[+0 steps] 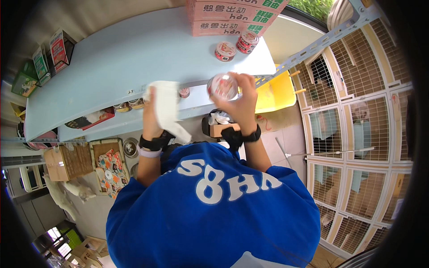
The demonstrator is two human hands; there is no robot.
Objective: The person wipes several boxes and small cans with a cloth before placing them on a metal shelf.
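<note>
My left hand (151, 117) is closed on a white wipe or paper towel (166, 100), which is smeared by motion and hangs down toward my wrist. In my right hand (245, 102) is a round can (223, 86) with a pinkish-red label, its lid facing me. The fingers grip it by its right side, just in front of the shelf edge. Two similar cans stand on the upper shelf (129, 49): a single can (225, 52) and, to its right, another can (247, 42) that seems to sit on top of one more.
Pink cartons (232, 18) are stacked at the back of the shelf. Black wire racks with packets (59, 50) stand at its left end. A lower shelf holds more cans (136, 103). To the right are a yellow bin (271, 96) and wire cages (348, 129); a white cat (79, 191) is on the left floor.
</note>
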